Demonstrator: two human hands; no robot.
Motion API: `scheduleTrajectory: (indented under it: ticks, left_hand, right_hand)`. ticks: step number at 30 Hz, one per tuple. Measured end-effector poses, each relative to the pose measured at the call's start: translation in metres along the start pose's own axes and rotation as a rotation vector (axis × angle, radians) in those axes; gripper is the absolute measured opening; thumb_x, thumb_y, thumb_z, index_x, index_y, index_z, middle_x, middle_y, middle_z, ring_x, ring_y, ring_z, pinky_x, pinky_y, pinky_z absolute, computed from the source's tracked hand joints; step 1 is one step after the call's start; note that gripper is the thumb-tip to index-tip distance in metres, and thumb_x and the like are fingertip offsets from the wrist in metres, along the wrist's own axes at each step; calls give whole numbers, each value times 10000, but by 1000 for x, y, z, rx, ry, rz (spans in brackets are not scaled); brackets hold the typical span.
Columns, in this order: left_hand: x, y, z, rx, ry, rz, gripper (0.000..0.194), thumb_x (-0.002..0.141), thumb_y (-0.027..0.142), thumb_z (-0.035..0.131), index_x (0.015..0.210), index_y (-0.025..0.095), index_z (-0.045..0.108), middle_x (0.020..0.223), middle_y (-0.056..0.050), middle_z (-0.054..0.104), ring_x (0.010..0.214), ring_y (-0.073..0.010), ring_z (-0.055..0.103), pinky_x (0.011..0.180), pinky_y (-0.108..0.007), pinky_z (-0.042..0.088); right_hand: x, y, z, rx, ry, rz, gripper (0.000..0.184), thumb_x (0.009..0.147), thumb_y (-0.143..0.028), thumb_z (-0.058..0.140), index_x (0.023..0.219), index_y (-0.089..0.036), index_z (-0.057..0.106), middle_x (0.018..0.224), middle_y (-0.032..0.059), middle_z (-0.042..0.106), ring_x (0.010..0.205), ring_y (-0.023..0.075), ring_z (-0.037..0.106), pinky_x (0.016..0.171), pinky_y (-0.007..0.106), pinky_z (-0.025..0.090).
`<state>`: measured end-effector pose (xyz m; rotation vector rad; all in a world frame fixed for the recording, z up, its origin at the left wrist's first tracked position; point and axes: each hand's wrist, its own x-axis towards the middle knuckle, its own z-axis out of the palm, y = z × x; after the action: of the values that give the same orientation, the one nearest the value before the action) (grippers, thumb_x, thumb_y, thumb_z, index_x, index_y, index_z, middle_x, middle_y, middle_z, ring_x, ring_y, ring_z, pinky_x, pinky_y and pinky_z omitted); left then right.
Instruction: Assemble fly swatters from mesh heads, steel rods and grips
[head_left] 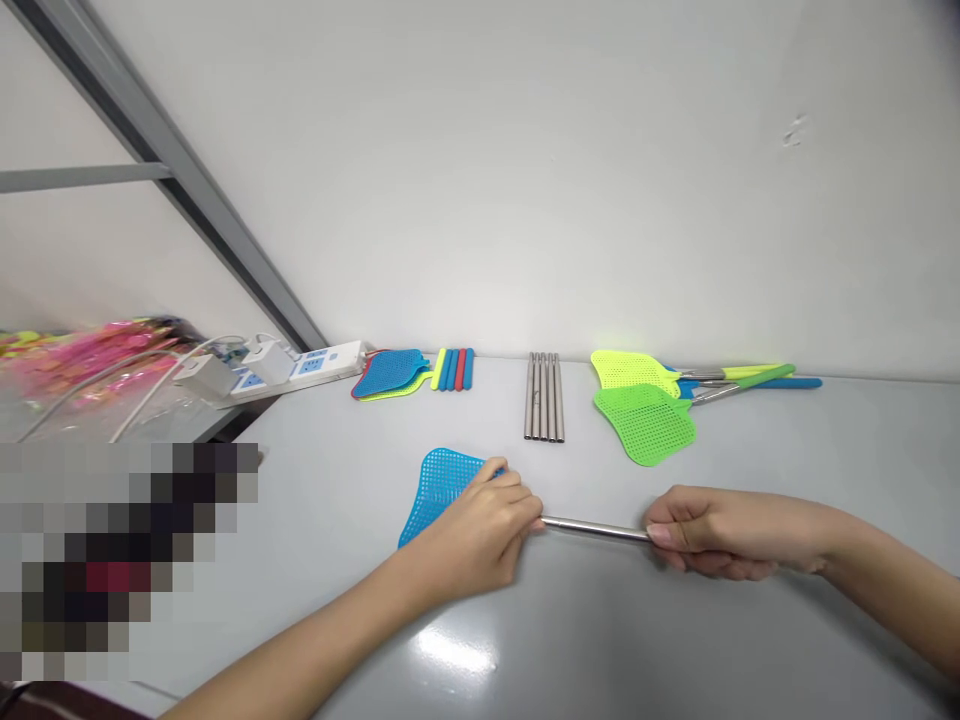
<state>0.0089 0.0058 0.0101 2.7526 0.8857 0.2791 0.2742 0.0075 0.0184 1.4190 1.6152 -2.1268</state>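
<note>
A blue fly swatter head (442, 487) is gripped at its neck by my left hand (484, 525), whose closed fingers hide the joint. Out of that fist runs a silver metal rod (592, 528) to the right, close above the grey table. My right hand (712, 535) pinches the rod's far end between thumb and fingers. Behind my hands, several loose metal rods (544, 398) lie side by side. To their left are several coloured handle grips (453, 369) in a row.
Stacked swatter heads (390, 372) lie at the back left beside a white power strip (330, 362) with plugs and cables. Swatters with handles (645, 425) are piled at the back right. A bag of pink items (97, 365) is far left. A wall borders the table (825, 455).
</note>
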Motion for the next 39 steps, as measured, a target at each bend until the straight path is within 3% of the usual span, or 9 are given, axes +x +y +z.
scheduleTrajectory:
  ticks: [3, 9, 15, 26, 31, 39]
  left_hand:
    - [-1, 2, 5, -46, 3, -18, 193, 788, 66, 388, 629, 174, 398, 643, -11, 481, 676, -144, 421, 704, -282, 362]
    - [-4, 7, 10, -19, 36, -23, 169, 730, 17, 380, 653, 167, 394, 676, -22, 469, 705, -152, 389, 687, -285, 354]
    - [-5, 10, 11, 20, 94, 23, 161, 714, 26, 376, 635, 166, 391, 638, -23, 435, 661, -152, 346, 639, -293, 340]
    - [-2, 22, 16, 29, 88, 27, 158, 724, 33, 367, 631, 159, 387, 647, -30, 451, 658, -154, 349, 629, -299, 339]
    - [-1, 19, 10, 21, 36, -1, 192, 802, 77, 343, 631, 159, 372, 666, -30, 465, 680, -154, 371, 657, -301, 348]
    - [4, 9, 0, 61, 22, 15, 231, 877, 191, 344, 666, 169, 435, 655, -15, 461, 663, -151, 408, 711, -313, 361]
  right_hand:
    - [6, 4, -1, 106, -50, 53, 236, 824, -368, 457, 698, -169, 474, 472, -82, 272, 372, 38, 160, 288, 149, 87]
    - [11, 6, -1, 215, -147, 90, 207, 822, -291, 429, 655, -168, 449, 448, -88, 252, 357, 31, 114, 270, 136, 60]
    - [11, 2, 0, 222, -201, 73, 220, 811, -279, 427, 623, -166, 445, 437, -87, 245, 346, 29, 100, 257, 134, 65]
    - [14, 0, 7, 214, -237, 52, 263, 828, -300, 420, 604, -166, 454, 413, -97, 219, 338, 32, 92, 254, 139, 60]
    - [14, -3, 6, 184, -197, 12, 269, 818, -329, 459, 627, -147, 508, 417, -96, 253, 333, 26, 123, 261, 140, 74]
    - [9, -2, -5, 11, -40, -221, 358, 815, -439, 483, 819, -103, 607, 482, -39, 471, 353, 28, 293, 323, 151, 212]
